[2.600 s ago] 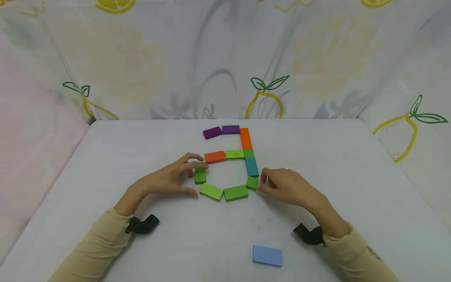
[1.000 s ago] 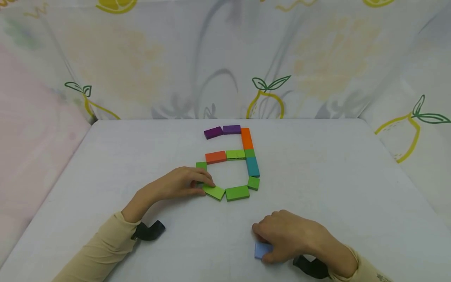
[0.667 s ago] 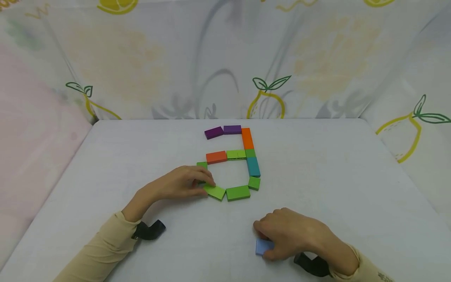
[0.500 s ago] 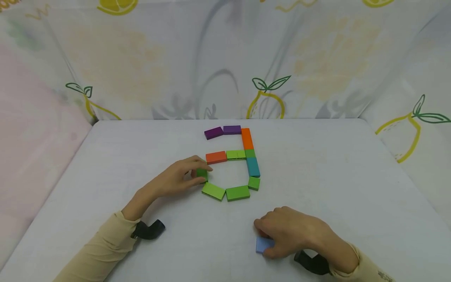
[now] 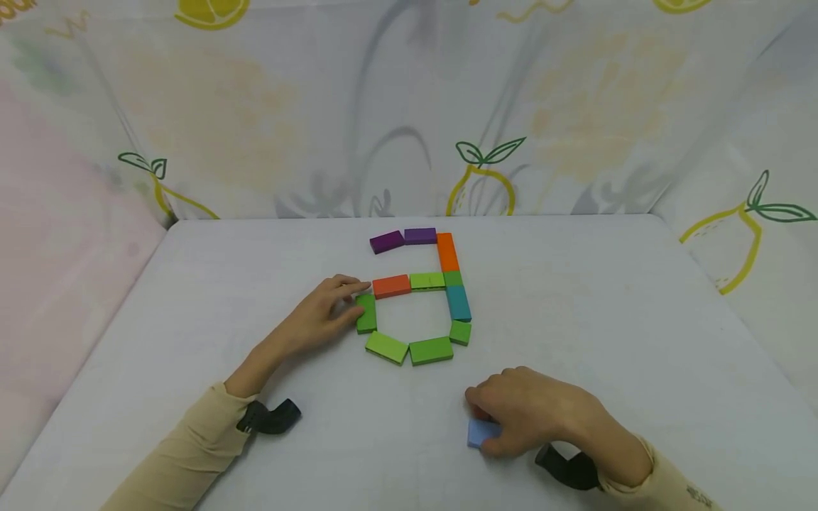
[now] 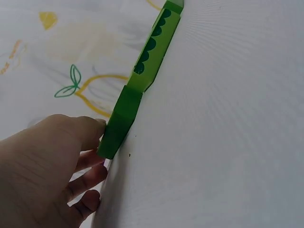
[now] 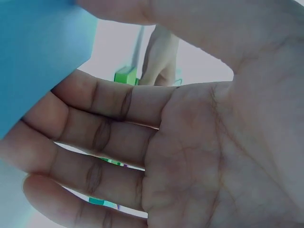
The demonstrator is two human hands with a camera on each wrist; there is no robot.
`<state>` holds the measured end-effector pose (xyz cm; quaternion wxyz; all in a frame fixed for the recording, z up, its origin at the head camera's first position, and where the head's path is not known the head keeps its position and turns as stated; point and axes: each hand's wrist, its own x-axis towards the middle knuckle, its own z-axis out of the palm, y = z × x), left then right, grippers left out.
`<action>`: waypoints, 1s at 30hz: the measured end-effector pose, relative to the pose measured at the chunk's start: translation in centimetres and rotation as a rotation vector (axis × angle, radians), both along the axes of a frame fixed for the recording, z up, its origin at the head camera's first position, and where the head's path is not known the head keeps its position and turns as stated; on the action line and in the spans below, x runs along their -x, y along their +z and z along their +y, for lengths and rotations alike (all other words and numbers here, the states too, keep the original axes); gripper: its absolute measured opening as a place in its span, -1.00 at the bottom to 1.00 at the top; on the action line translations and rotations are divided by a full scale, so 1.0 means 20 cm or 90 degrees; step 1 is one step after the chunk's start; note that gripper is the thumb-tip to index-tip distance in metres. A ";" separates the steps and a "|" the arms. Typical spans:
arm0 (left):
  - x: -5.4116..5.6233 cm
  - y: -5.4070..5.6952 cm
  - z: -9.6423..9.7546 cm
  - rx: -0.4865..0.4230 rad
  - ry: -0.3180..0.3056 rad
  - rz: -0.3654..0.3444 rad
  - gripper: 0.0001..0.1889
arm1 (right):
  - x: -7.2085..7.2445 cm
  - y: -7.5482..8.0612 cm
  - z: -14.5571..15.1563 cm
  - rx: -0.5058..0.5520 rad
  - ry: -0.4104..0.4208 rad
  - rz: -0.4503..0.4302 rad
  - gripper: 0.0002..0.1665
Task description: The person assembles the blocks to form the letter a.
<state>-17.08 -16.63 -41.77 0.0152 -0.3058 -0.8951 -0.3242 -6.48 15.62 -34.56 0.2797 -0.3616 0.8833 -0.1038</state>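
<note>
My left hand (image 5: 322,312) is beside the left of a block figure, its thumb against a green block (image 5: 367,314) and its index fingertip right at the end of a red-orange block (image 5: 391,286). In the left wrist view the thumb meets the end of the green block (image 6: 121,121), and the other fingers bend loosely below. Near the front, my right hand (image 5: 537,411) pinches a light blue rectangular block (image 5: 481,432) between thumb and fingers, covering its right part. The right wrist view has this blue block (image 7: 42,52) large at the left, against the fingertips.
The figure continues with a light green block (image 5: 386,348), a green block (image 5: 431,350), a small green block (image 5: 460,332), a teal block (image 5: 458,303), an orange block (image 5: 448,252) and two purple blocks (image 5: 420,236). A white table (image 5: 607,305) lies under everything, with a patterned cloth (image 5: 255,106) behind.
My right hand left the figure, took the blue block near the front and drew it slightly forward. My left hand moved from the light green block up to the green block's upper end.
</note>
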 end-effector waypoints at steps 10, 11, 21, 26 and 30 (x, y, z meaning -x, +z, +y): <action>0.00 0.01 0.00 0.021 -0.003 -0.003 -0.59 | 0.03 0.00 0.04 0.017 -0.025 0.011 -0.73; 0.00 0.01 0.00 0.022 -0.001 -0.007 -0.59 | 0.04 0.01 0.04 0.018 -0.028 0.010 -0.74; 0.00 0.01 0.00 0.016 -0.003 -0.010 -0.61 | 0.07 0.01 0.05 0.008 -0.058 -0.002 -0.75; 0.00 0.01 -0.01 0.001 -0.002 -0.007 -0.61 | 0.09 0.01 0.06 0.007 -0.062 -0.001 -0.75; 0.00 -0.01 -0.01 -0.008 -0.003 -0.005 -0.60 | 0.09 0.01 0.07 0.015 -0.060 0.003 -0.74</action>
